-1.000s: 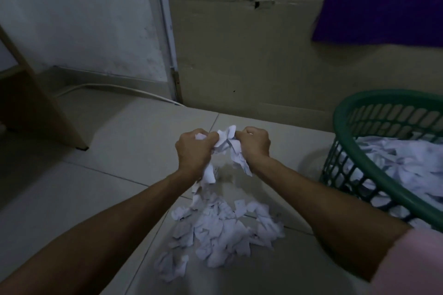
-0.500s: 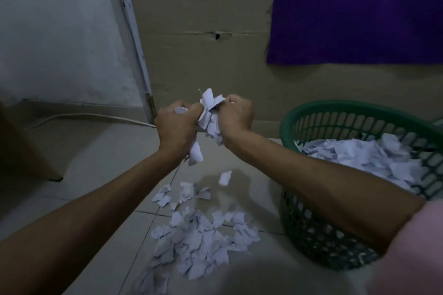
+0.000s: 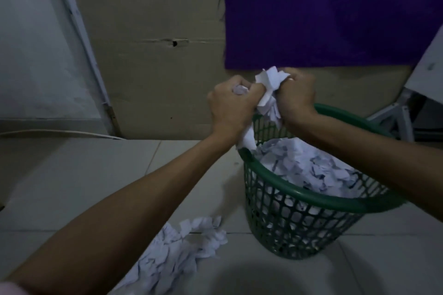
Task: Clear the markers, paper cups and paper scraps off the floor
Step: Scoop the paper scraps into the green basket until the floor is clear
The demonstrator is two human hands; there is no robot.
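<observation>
White paper scraps are bunching up between my two fists in the upper middle of the frame, just above the far rim of the green basket. My left hand is curling tightly around one side of the wad, with a bit of paper peeking out between thumb and fingers and a longer piece hanging below my wrist toward the rim. My right hand is clenching the other side, and the crumpled top of the bundle is sticking up between the two hands.

Below them, the basket is sitting on the pale tiled floor at the right centre of the frame, already holding a heap of torn paper nearly up to its rim, some of it showing through the lattice wall. More loose scraps are lying in a pile on the floor at the lower middle, just left of the basket's base and partly under my left forearm.

Behind everything, a brown cardboard sheet is leaning against the wall, with a purple cloth hanging over its upper right part. A white cable is running along the floor at the left edge.
</observation>
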